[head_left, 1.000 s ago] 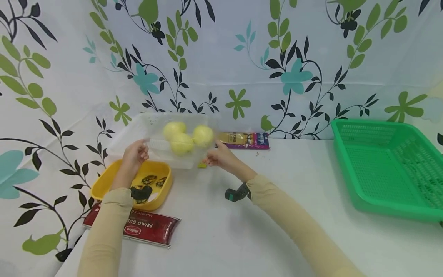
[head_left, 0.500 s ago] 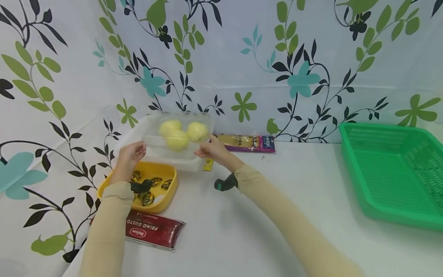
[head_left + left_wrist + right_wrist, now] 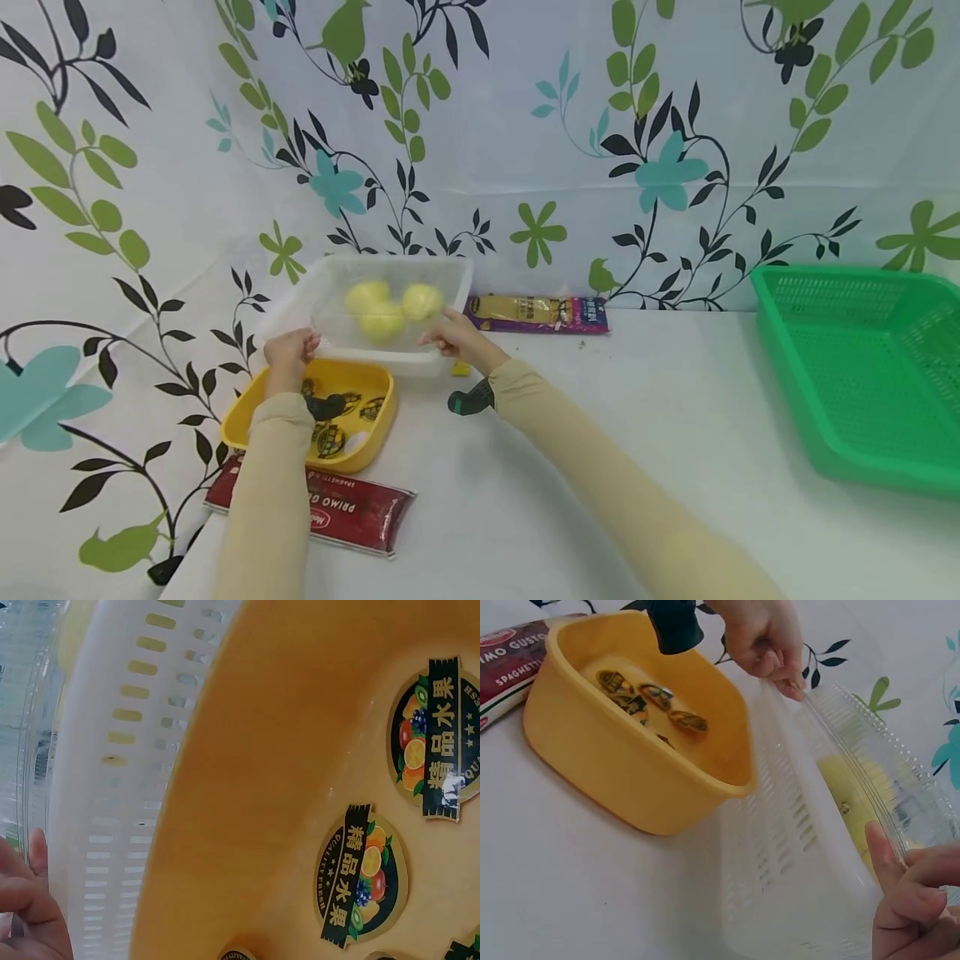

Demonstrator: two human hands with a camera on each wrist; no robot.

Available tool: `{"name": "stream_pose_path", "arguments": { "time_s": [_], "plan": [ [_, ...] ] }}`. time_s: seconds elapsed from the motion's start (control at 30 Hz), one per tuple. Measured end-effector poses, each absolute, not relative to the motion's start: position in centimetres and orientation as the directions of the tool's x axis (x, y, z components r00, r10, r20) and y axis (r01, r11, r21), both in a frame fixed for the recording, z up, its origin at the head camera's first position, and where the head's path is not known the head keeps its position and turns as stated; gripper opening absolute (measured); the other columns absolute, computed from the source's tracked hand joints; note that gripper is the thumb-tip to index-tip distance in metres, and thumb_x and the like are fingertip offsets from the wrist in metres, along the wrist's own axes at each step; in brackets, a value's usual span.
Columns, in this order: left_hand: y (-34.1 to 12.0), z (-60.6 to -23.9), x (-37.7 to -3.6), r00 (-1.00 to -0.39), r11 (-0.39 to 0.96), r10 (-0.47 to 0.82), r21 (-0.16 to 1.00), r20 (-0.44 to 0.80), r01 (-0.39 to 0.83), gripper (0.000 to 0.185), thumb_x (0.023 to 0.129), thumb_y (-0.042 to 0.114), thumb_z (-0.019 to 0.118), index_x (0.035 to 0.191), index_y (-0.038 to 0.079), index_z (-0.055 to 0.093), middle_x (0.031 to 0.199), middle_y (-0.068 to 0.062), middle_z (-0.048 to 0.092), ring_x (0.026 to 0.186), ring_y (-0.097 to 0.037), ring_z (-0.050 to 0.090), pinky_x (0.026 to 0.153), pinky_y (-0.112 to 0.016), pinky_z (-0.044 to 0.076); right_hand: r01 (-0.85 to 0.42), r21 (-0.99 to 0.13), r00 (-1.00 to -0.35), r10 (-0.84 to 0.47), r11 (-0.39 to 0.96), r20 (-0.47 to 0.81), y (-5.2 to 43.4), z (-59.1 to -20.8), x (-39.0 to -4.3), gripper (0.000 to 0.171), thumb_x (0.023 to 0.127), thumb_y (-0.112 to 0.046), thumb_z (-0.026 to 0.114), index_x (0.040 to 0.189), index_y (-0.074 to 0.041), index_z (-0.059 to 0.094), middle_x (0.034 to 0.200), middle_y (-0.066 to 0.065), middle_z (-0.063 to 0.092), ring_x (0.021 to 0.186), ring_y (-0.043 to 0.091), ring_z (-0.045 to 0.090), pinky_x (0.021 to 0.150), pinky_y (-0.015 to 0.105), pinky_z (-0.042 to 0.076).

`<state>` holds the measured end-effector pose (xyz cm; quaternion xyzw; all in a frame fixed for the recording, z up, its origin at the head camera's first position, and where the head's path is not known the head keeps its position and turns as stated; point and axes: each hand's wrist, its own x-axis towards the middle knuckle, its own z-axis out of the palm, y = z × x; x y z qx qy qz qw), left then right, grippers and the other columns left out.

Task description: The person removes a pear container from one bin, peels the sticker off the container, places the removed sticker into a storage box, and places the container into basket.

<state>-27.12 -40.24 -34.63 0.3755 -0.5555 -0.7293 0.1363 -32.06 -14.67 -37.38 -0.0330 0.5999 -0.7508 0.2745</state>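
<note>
A clear plastic box with three round yellow fruits sits low inside the white slotted basket at the back left. My left hand pinches the box's left edge, its fingers curled. At the opposite edge my right hand holds the box between thumb and fingers. Both hands also show in the right wrist view, the left hand at the far end. Just in front of the basket stands a yellow tub with several fruit-label stickers in it.
A red spaghetti packet lies in front of the tub. To the basket's right is a purple and gold packet, with a small yellow item nearer the basket. A green basket stands at the far right of the white table.
Both hands have lowered the clear box with the fruits down into the white basket. The head view has shifted slightly, so the scene sits further right.
</note>
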Motion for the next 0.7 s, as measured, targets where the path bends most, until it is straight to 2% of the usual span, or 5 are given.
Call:
{"name": "stream_pose_path", "arguments": {
  "time_s": [0.13,0.33,0.47,0.57,0.7],
  "plan": [
    [-40.2,-35.2,-27.0,-0.678,-0.234,-0.669,0.952,-0.305,-0.197,0.006,0.081,-0.004,0.059,0.086,-0.001,0.059,0.05,0.0,0.056,0.038,-0.007,0.048,0.036,-0.018,0.036,0.382,-0.92,-0.845,-0.437,-0.086,-0.309,-15.2,-37.1,-32.0,0.068,0.08,0.012,0.05,0.14,-0.007,0.026,0.102,0.025,0.059,0.039,0.006,0.032,0.037,0.016,0.029],
    [-40.1,-35.0,-27.6,-0.694,-0.1,-0.666,0.955,-0.273,-0.28,0.021,0.081,-0.005,0.058,0.101,-0.005,0.052,0.059,-0.002,0.053,0.038,-0.006,0.05,0.039,-0.017,0.04,0.394,-0.919,-0.851,-0.379,-0.004,-0.363,-15.8,-36.4,-32.5,0.046,0.081,0.011,0.051,0.125,0.003,0.043,0.087,0.021,0.064,0.04,0.008,0.04,0.04,0.017,0.037],
    [-40.2,-34.5,-27.4,-0.769,-0.032,-0.549,0.928,-0.327,-0.371,0.047,0.088,-0.007,0.04,0.133,-0.01,0.027,0.099,-0.021,0.054,0.044,-0.005,0.053,0.046,-0.016,0.044,0.419,-0.906,-0.844,-0.347,0.052,-0.41,-16.2,-35.7,-32.2,0.04,0.084,0.009,0.049,0.123,0.004,0.046,0.087,0.02,0.064,0.037,0.008,0.042,0.039,0.017,0.039],
    [-39.9,-33.8,-27.0,-0.835,0.009,-0.42,0.919,-0.355,-0.395,0.054,0.088,-0.008,0.028,0.138,-0.008,0.007,0.131,-0.028,0.03,0.048,-0.004,0.055,0.055,-0.015,0.047,0.438,-0.897,-0.827,-0.364,0.06,-0.428,-16.3,-35.4,-32.0,0.041,0.085,0.009,0.048,0.126,0.001,0.046,0.095,0.021,0.063,0.038,0.008,0.043,0.039,0.017,0.04],
    [-39.2,-33.3,-26.3,-0.885,0.037,-0.318,0.929,-0.339,-0.369,0.036,0.086,-0.008,0.026,0.123,-0.012,0.025,0.133,-0.032,0.02,0.057,-0.005,0.059,0.072,-0.019,0.047,0.446,-0.894,-0.827,-0.36,0.05,-0.432,-16.8,-36.3,-32.5,0.046,0.084,0.01,0.048,0.128,-0.002,0.045,0.093,0.019,0.064,0.04,0.009,0.047,0.044,0.018,0.044]
  ]
}}
